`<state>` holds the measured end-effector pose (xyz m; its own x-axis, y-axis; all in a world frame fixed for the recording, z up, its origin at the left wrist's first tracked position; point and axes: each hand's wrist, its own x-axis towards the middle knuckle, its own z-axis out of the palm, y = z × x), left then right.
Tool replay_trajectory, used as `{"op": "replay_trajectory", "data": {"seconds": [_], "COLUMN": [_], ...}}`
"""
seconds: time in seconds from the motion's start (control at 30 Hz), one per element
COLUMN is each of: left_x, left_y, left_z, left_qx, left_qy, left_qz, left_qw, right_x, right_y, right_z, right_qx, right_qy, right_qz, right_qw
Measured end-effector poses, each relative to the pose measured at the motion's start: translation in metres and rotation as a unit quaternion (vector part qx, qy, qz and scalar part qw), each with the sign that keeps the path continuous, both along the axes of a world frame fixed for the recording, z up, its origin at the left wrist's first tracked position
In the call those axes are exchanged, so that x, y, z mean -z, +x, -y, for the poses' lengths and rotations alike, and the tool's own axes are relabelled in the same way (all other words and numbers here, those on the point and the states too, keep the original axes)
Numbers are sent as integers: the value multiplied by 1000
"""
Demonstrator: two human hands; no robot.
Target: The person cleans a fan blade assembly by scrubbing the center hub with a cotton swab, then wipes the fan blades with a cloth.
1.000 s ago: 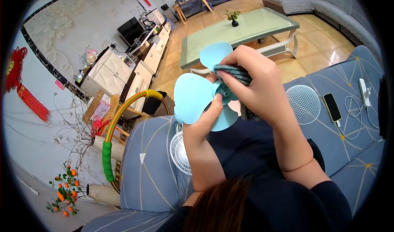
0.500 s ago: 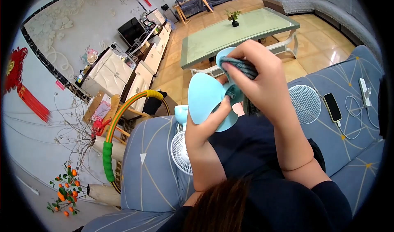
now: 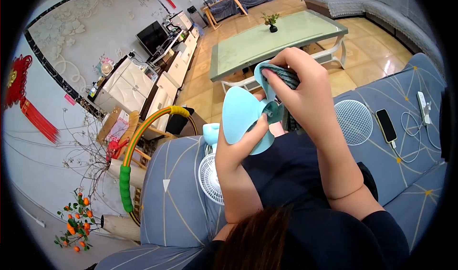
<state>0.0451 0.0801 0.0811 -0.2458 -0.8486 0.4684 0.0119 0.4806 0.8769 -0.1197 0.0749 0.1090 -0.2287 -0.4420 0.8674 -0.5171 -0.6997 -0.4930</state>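
A light blue fan blade piece (image 3: 240,113) with rounded blades is held up in front of me. My left hand (image 3: 245,143) grips it from below, thumb near the hub (image 3: 272,110). My right hand (image 3: 300,81) pinches a dark green cloth (image 3: 285,75) around the upper blade, which the cloth and fingers partly cover. Beside my left forearm on the sofa lies a white round fan grille (image 3: 209,178), with a light blue fan part (image 3: 210,133) just behind it. Another round mesh grille (image 3: 353,122) rests on the sofa to the right of my right forearm.
On the blue sofa (image 3: 176,193) at the right are a phone (image 3: 386,125) with a cable and a white power strip (image 3: 423,107). A striped hoop (image 3: 125,186) leans at the left. Ahead stands a glass-topped table (image 3: 286,36) with a small plant (image 3: 272,21).
The blade piece and both hands have shifted right, and the piece has turned. The cloth now covers part of the upper blade, and the light blue part behind the grille shows more.
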Motion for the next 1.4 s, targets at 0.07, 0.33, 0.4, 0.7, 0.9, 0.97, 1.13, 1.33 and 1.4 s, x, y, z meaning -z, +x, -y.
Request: {"op": "replay_trajectory", "data": {"seconds": [0.07,0.33,0.4,0.7,0.9,0.97,1.13,1.33,1.4], "left_x": [-2,-5,-5,-10,-8,-8,-9,-10,-9], "left_y": [1,1,2,3,1,3,5,4,5], "left_z": [0,-4,-4,-5,-9,-8,-7,-10,-10], "left_qx": [-5,-1,-9,29,31,29,30,15,12], "left_qy": [17,7,16,11,-10,-22,-5,12,19], "left_qz": [27,11,25,15,-3,11,30,16,1], "left_qw": [999,1000,1000,999,999,999,999,1000,1000], "right_x": [0,-1,0,-2,-1,-2,-2,-3,-1], "right_y": [-2,1,-2,0,-6,-6,3,0,-3], "right_z": [1,-3,-1,-9,1,-1,-12,-7,-2], "right_qx": [16,-29,6,-46,10,13,-27,-39,-17], "right_qy": [-6,-23,3,-6,24,28,-14,4,13], "right_qz": [-12,-14,-9,-37,7,11,-32,-2,0], "right_qw": [1000,999,1000,998,1000,999,999,999,1000]}}
